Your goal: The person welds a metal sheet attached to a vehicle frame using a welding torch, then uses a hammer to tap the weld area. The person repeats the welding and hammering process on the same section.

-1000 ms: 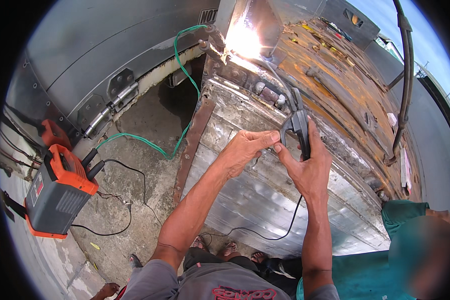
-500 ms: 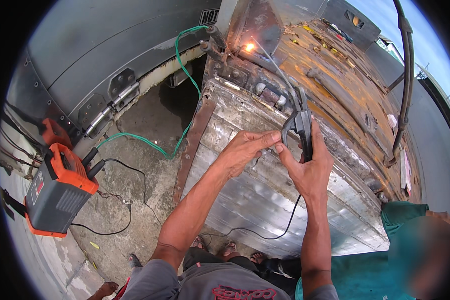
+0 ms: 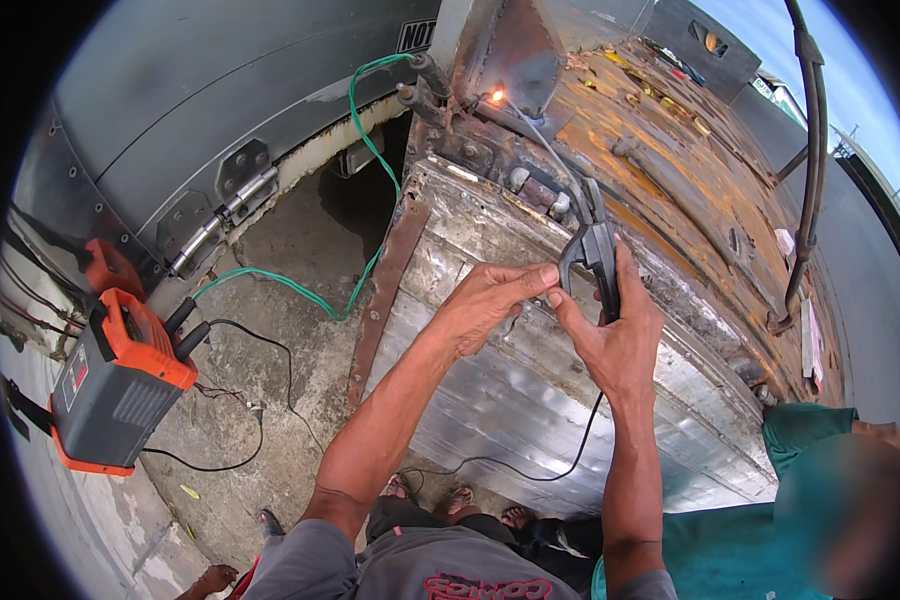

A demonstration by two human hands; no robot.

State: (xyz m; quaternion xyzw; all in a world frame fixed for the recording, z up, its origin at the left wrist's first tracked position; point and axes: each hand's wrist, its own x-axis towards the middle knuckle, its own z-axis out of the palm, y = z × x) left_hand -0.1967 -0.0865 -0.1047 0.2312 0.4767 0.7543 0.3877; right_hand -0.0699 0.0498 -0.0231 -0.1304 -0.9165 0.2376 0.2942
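One electrode holder [image 3: 592,255], dark and scissor-handled, stands upright in the right hand [image 3: 615,335], whose fingers wrap closed around its grip. From its jaws a single thin welding rod [image 3: 535,130] runs up and away to a small orange glow [image 3: 497,96] at the rusty joint near the far corner of the metal body [image 3: 530,400]. The left hand [image 3: 485,300] reaches in beside it, fingertips pinched narrow against the holder's lower lever and touching the right thumb. The holder looks rigid and fairly light, best held by its insulated handle, since the rod is thin, stiff and likely hot at the tip. One black cable [image 3: 530,465] hangs from it down the ribbed silver side. On the concrete ground to the left sits one orange welding machine [image 3: 115,385], with a green hose [image 3: 360,150] looping past. Another person in a green shirt [image 3: 760,545] stands at the lower right.
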